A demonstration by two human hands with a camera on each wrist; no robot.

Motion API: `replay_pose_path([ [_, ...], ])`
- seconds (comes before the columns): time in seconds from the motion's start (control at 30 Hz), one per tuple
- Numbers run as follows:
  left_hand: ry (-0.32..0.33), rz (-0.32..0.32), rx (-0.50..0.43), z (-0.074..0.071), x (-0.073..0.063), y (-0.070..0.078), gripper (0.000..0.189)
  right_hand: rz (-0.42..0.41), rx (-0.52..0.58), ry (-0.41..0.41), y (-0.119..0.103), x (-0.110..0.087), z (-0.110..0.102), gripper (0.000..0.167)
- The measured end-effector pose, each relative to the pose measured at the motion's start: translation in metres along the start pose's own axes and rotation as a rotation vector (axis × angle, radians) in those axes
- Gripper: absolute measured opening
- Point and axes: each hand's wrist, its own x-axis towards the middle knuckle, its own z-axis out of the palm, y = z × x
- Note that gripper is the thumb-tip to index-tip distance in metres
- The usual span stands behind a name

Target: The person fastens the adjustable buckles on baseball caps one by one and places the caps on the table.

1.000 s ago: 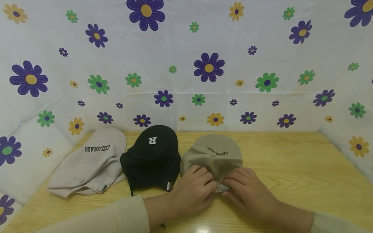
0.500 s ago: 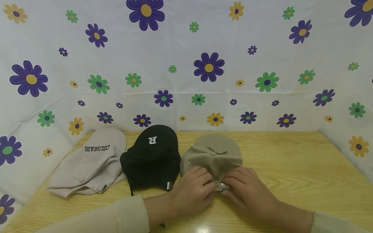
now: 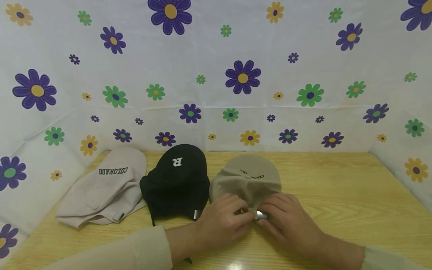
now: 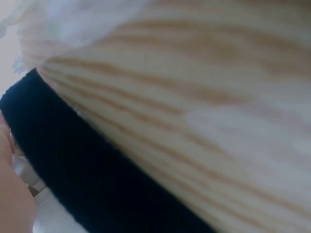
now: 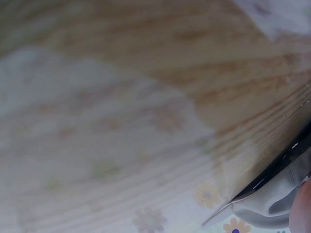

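A khaki cap (image 3: 248, 183) with dark lettering lies on the wooden table, its brim toward the back wall. At its near edge my left hand (image 3: 222, 219) pinches the strap between thumb and fingers, just left of a silver buckle (image 3: 261, 215). The right hand (image 3: 290, 223) grips the cap's edge beside that buckle, fingers bent over the fabric. Both hands hide part of the strap. In the left wrist view, grey-looking cap fabric (image 4: 51, 211) shows beside a bit of hand; the right wrist view catches some cap fabric (image 5: 269, 201) at its lower right.
A black cap (image 3: 179, 183) with a white R lies left of the khaki one, close to my left forearm. Farther left is a pale pinkish cap (image 3: 101, 191) marked COLORADO. A flower-printed white cloth (image 3: 209, 56) hangs behind and beside the table (image 3: 337, 195).
My left thumb and fingertips have shifted slightly right along the strap, nearer the buckle. The right hand stays almost still, and the caps keep their places.
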Motion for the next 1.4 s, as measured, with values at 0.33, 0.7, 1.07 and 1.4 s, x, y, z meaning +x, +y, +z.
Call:
replay_pose_path([
  [0.33, 0.0, 0.038, -0.049, 0.0032, -0.0005, -0.0002, 0.016, -0.029, 0.045, 0.023, -0.0006, 0.0, -0.0003, 0.022],
  [0.7, 0.041, 0.07, -0.054, 0.0048, 0.0002, -0.0005, 0.019, -0.048, 0.08, 0.021, -0.0003, 0.0003, 0.0017, 0.022],
  [1.07, 0.057, 0.068, -0.068, 0.0047, 0.0047, -0.0061, 0.016, -0.046, 0.088, 0.048, 0.0018, 0.0069, 0.0019, 0.022],
  [1.4, 0.093, 0.005, -0.079, 0.0085, 0.002, -0.0007, 0.017, -0.007, -0.006, 0.026, -0.0021, 0.0018, -0.0044, 0.032],
])
